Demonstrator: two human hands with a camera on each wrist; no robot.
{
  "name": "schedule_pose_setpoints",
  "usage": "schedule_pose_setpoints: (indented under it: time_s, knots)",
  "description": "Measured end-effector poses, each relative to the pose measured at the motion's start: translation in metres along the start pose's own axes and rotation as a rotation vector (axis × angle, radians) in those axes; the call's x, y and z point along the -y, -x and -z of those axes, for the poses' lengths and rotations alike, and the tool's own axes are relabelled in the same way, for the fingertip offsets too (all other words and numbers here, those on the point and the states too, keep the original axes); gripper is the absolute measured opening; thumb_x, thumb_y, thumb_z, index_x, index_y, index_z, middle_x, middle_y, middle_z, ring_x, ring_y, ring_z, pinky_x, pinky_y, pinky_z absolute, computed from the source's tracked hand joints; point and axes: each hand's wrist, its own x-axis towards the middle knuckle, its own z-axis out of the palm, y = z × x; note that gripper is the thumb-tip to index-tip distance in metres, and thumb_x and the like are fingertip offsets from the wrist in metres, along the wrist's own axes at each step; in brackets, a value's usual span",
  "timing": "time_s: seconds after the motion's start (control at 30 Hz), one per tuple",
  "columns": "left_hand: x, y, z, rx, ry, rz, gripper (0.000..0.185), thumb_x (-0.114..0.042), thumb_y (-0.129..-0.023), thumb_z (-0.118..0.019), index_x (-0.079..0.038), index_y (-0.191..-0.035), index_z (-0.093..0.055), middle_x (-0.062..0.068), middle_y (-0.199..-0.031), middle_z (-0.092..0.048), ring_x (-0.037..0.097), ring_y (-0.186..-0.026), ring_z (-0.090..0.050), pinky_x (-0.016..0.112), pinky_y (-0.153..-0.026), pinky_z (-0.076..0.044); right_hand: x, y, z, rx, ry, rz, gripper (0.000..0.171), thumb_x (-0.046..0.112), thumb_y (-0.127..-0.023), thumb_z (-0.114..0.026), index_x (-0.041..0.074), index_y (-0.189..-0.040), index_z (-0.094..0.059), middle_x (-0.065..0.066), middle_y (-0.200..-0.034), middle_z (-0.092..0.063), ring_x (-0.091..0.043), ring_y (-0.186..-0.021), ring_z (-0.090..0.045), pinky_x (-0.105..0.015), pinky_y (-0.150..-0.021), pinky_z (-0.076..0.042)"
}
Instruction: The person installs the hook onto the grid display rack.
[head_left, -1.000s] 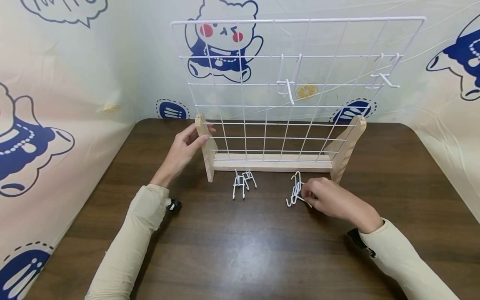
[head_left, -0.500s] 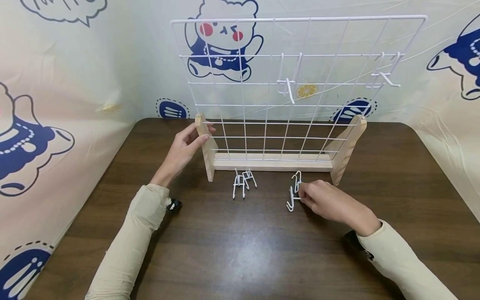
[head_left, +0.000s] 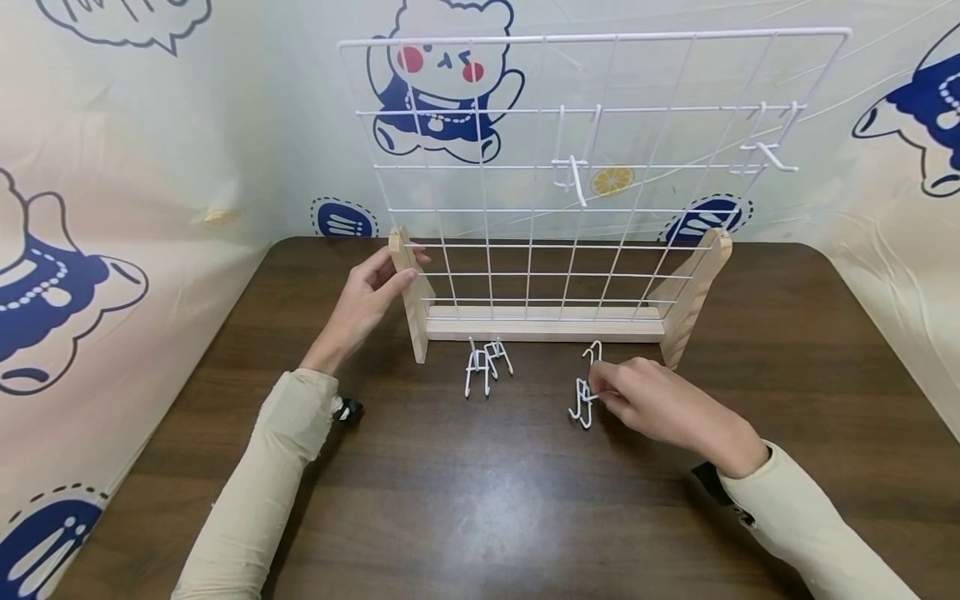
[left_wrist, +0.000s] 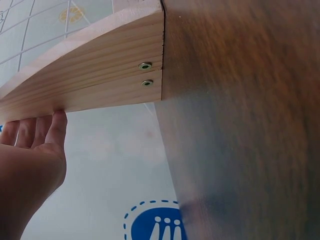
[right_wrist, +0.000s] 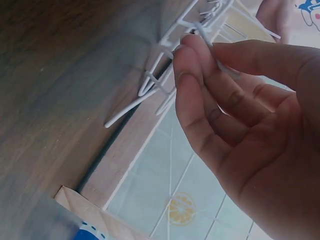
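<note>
I record the right hand [head_left: 660, 404] low over the dark brown wooden table [head_left: 480, 500], its thumb and fingertips [right_wrist: 187, 55] pinched on a small white wire hook [head_left: 583, 400]; the hook hangs from that pinch with its lower end at or just above the table surface (I cannot tell which from either view). Just beyond the fingertips, toward the rack, a second white wire hook [head_left: 592, 354] sits on the table; well to the left of this hand lies a small cluster of white wire hooks [head_left: 486, 367], apart from it.

I record the left hand [head_left: 367, 300] at the left wooden foot [head_left: 411, 292] of the white wire grid panel [head_left: 592, 167]; its fingers are nearly straight and laid flat against the outer face of the foot, thumb on the near edge; nothing is enclosed in it. The wrist view confirms fingertips [left_wrist: 47, 130] touching the pale timber below two screw heads.

Above the right hand, two white hooks hang on the grid: one near the middle [head_left: 573, 171], one at the far right [head_left: 765, 154]; the right wooden foot [head_left: 693, 287] stands just behind the right hand.
</note>
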Motion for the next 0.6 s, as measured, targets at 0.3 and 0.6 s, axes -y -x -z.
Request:
schedule_pose_setpoints:
  time_s: [0.3, 0.6]
  knots:
    - [0.022, -0.006, 0.005, -0.004, 0.0, -0.004, 0.03, -0.018, -0.102, -0.057, -0.012, -0.131, -0.06, 0.015, -0.13, -0.061, 0.02, -0.117, -0.056, 0.031, -0.096, -0.049, 0.004, -0.001, 0.0, -0.015, -0.031, 0.004, 0.012, 0.002, -0.092, -0.063, 0.014, -0.093, -0.061, 0.014, -0.069, -0.052, -0.001, -0.06, -0.046, -0.024, -0.058, -0.044]
    - [-0.005, 0.001, -0.001, 0.001, -0.027, 0.001, 0.031, -0.017, -0.102, -0.056, -0.007, -0.131, -0.059, 0.009, -0.125, -0.064, 0.024, -0.116, -0.056, 0.033, -0.097, -0.048, 0.005, -0.003, -0.002, -0.038, -0.053, -0.032, 0.014, 0.004, -0.093, -0.063, 0.017, -0.091, -0.058, 0.015, -0.063, -0.047, 0.0, -0.055, -0.042, -0.022, -0.054, -0.041]
